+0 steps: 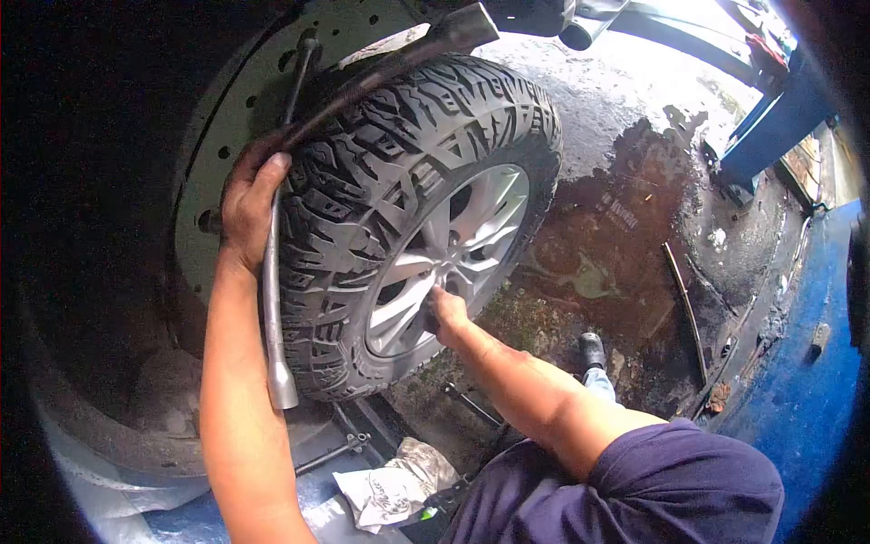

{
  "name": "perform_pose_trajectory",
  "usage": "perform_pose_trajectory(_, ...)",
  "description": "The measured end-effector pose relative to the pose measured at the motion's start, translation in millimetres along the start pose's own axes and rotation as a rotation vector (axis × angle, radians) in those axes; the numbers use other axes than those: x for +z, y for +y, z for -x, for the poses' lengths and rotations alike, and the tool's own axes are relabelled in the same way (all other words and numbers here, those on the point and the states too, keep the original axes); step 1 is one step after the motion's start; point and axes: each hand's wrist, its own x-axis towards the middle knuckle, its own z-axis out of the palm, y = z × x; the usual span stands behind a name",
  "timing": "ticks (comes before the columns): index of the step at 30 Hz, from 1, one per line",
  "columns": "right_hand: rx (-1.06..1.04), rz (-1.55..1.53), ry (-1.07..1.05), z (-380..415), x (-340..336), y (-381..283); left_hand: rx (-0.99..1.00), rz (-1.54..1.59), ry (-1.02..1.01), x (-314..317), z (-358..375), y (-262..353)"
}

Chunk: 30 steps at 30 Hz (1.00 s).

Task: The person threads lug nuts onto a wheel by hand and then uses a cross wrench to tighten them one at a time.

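Note:
A cross-shaped lug wrench point(372, 80) is gripped near its centre by my left hand point(246, 204). One of its arms reaches over the tyre's top, another runs down along the tyre's inner side. The chunky black tyre point(412, 136) stands upright on a silver spoked rim point(405, 313), tilted in my view. At the rim's middle, beside the hub, is my right hand point(447, 313) with fingers curled in. Whatever those fingertips hold, if anything, is hidden. Behind the tyre lies the dark wheel arch point(145, 399).
A blue post point(770, 136) stands at the upper right, with a blue panel point(816, 363) below it. A thin rod point(686, 313) lies on the wet, stained floor point(625, 218). Below the tyre are a crumpled white cloth point(399, 490) and a metal bar point(331, 453). A shoe point(592, 351) shows nearby.

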Motion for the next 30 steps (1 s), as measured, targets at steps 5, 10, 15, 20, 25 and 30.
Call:
perform_pose_trajectory(5, 0.009, 0.170, 0.147, -6.6, 6.9, -3.8, -0.031, 0.066, 0.001, -1.0, -1.5, -6.5)
perform_pose_trajectory(10, 0.054, 0.001, -0.042, 28.1, 14.1, -23.0, 0.026, 0.043, -0.034, -2.1, -3.0, -8.4)
perform_pose_trajectory(15, 0.217, 0.110, -0.297, 32.8, -9.2, -39.6, -0.006, 0.030, -0.014, -3.4, -3.0, -9.5)
perform_pose_trajectory(20, 0.138, 0.058, -0.273, 30.5, -57.2, -62.5, -0.003, 0.014, -0.016, 0.5, -0.3, -1.4)
perform_pose_trajectory(25, 0.036, 0.213, -0.145, 8.6, -85.0, -74.4, -0.030, 0.076, -0.023, 0.5, 0.3, -2.0)
perform_pose_trajectory(30, -0.020, 0.049, -0.034, 6.7, -90.6, -76.0, 0.018, 0.042, -0.017, -2.3, -3.8, -8.4)
